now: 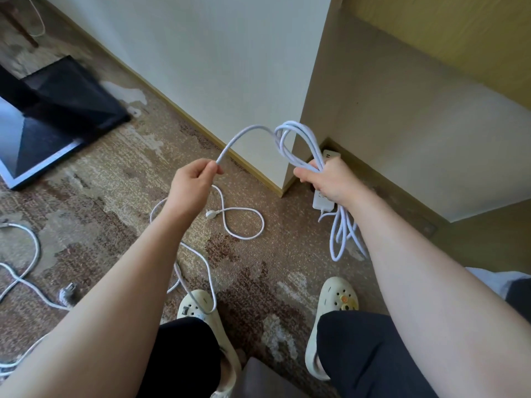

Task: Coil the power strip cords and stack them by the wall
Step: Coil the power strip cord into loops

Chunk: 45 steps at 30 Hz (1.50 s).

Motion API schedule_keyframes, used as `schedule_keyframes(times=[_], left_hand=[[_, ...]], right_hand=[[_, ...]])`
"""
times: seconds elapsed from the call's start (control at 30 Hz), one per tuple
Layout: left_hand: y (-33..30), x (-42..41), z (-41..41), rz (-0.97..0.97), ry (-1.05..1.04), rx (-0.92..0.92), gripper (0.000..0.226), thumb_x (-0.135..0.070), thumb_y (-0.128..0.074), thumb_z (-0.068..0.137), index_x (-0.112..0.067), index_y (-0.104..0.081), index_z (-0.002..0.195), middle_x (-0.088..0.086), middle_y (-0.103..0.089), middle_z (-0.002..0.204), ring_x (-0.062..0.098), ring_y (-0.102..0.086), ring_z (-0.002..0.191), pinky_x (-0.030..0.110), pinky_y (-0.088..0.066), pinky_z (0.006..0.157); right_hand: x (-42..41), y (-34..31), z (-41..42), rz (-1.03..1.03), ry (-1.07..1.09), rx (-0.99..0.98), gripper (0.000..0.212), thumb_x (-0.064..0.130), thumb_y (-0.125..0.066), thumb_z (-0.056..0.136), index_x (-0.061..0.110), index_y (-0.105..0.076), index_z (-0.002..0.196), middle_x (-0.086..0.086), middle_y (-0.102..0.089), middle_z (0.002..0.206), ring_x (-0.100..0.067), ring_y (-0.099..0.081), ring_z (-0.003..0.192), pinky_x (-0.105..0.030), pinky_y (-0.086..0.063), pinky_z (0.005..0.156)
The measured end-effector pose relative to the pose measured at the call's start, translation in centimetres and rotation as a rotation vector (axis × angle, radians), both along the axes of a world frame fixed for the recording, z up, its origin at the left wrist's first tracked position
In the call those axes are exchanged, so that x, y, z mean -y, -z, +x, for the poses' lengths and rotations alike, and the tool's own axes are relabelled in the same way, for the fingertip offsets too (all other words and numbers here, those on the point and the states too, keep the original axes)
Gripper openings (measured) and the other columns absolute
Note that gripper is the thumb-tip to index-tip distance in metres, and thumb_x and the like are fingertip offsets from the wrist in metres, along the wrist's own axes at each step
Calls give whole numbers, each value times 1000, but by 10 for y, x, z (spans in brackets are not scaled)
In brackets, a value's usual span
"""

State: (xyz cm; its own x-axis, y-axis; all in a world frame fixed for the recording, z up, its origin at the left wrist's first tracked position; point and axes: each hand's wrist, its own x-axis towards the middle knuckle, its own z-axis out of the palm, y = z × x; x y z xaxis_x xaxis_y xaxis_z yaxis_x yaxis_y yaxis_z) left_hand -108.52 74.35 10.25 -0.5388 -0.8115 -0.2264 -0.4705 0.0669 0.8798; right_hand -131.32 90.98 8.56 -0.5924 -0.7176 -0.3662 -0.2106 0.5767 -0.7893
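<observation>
Several loops of thin white cord are clasped in right hand; slack pinched by left hand. Second white cord at 9 o'clock lies uncoiled.

Smooth white plastic cord, rough woven carpet, matt rubbery clogs.

The right hand grips a bundle of white cord loops in front of the wall corner. The left hand pinches the cord's free run left of the corner. A power strip lies at its base.
</observation>
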Motion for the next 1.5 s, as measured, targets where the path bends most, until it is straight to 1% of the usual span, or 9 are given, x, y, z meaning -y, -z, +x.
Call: schedule_keyframes(times=[0.2, 0.47, 0.63, 0.83, 1.0, 1.1, 1.27, 1.37, 1.5], left_hand=[[14, -42, -21, 118, 228, 80, 24, -26, -49, 99, -16, -70, 95, -9, -50, 53, 8, -36, 45, 21, -31, 43], [14, -81, -53, -76, 284, 113, 26, -23, -46, 97, -19, -70, 89, -13, -46, 48, 0, -43, 41, 17, -31, 44], [17, -84, -54, 70, 208, 50, 32, -23, -51, 96, 2, -68, 85, -3, -49, 53, 8, -36, 44, 25, -34, 51], [21, -82, -53, 132, 199, 14, 37, -29, -53, 96, -1, -71, 82, 24, -64, 69, 16, -43, 49, 28, -37, 51], [35, -85, -41, 297, 293, -47, 28, -26, -48, 100, -18, -72, 88, -3, -61, 56, 7, -44, 42, 19, -36, 43], [46, -87, -22, 349, 422, 39, 26, -25, -46, 101, -24, -71, 93, -7, -57, 54, 7, -45, 47, 20, -38, 48], [51, -76, -6, 318, 421, 129, 25, -27, -48, 100, -25, -73, 97, -10, -53, 59, 7, -39, 47, 21, -33, 47], [42, -82, -17, 273, 386, 55, 26, -28, -47, 100, -19, -71, 94, -16, -52, 53, 3, -40, 45, 16, -33, 43], [28, -78, -34, 381, 252, -90, 26, -32, -50, 97, -17, -70, 99, -3, -58, 70, 7, -48, 49, 19, -41, 46]], right_hand=[[10, 4, 9, -114, 134, 104, 41, 56, -62, 87, 21, -58, 66, 13, -44, 43, -3, -37, 36, -18, -32, 40], [17, -3, 28, -190, 46, 233, 43, 61, -66, 82, 21, -58, 71, 15, -41, 46, -1, -37, 36, -16, -31, 41], [19, -8, 35, -240, -11, 273, 25, 29, -78, 84, 18, -62, 69, 14, -48, 44, 0, -44, 38, -9, -32, 41], [21, -13, 38, -208, -57, 252, 28, 9, -68, 80, 16, -49, 60, 13, -40, 44, -2, -36, 39, -14, -30, 41], [23, -5, 24, -136, 144, 153, 18, 28, -67, 79, 18, -55, 69, 12, -39, 41, -7, -34, 37, -26, -30, 45], [16, -3, 7, -193, 307, 166, 29, 40, -65, 85, 18, -53, 69, 12, -41, 41, -9, -38, 37, -27, -33, 49], [8, 1, -4, -245, 333, 228, 44, 48, -57, 93, 18, -57, 60, 5, -63, 55, -20, -71, 68, -33, -54, 65], [14, -2, 4, -257, 346, 232, 41, 48, -56, 94, 18, -51, 67, 9, -52, 51, -15, -65, 55, -31, -52, 60], [16, -3, 15, -253, 284, 191, 33, 40, -58, 98, 18, -50, 75, 10, -46, 44, -9, -47, 40, -22, -47, 48]])
